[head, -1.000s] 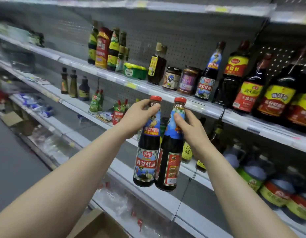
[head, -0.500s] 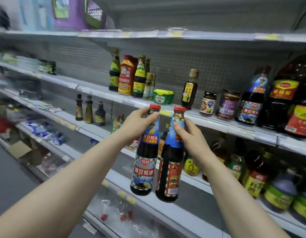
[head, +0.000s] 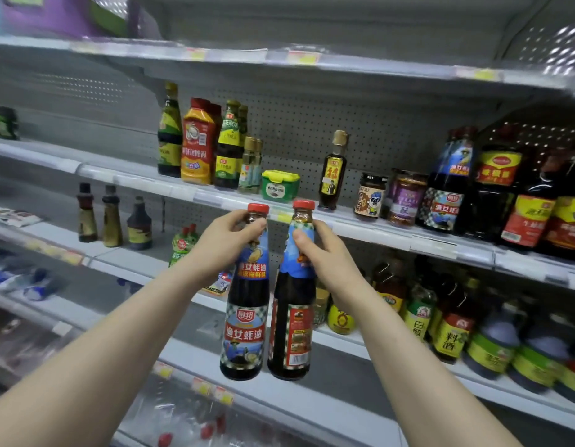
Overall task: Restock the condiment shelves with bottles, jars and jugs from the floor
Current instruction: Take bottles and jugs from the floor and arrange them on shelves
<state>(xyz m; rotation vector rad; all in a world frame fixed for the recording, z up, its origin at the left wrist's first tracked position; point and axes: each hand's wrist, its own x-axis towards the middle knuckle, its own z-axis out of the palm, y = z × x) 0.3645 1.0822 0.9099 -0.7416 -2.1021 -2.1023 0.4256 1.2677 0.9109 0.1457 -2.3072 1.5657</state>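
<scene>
1. I have the left hand closed round the neck of an oyster sauce bottle, fingers curled just under the red cap.
2. The right hand grips the neck of a second bottle the same way, thumb across the front of the label.
3. Both bottles hang upright and side by side, almost touching. They are in the air in front of the shelving, not on any shelf.
4. Their caps sit about level with the front edge of the middle shelf.
5. Just behind on that shelf are a green tub and a gold-capped bottle. Two jars stand further right.
6. Past the jars stands a matching bottle with the same blue label. I judge the spot beside it is where these two go.
7. Done so far: the right end of the middle shelf and the lower shelf bottles look well filled. Stock thins out toward the left, with wide gaps between groups.
8. Left to do: I have yet to set this pair down, so I read the task as midway at best. The floor stock is out of view, so I cannot tell how much remains.
</scene>
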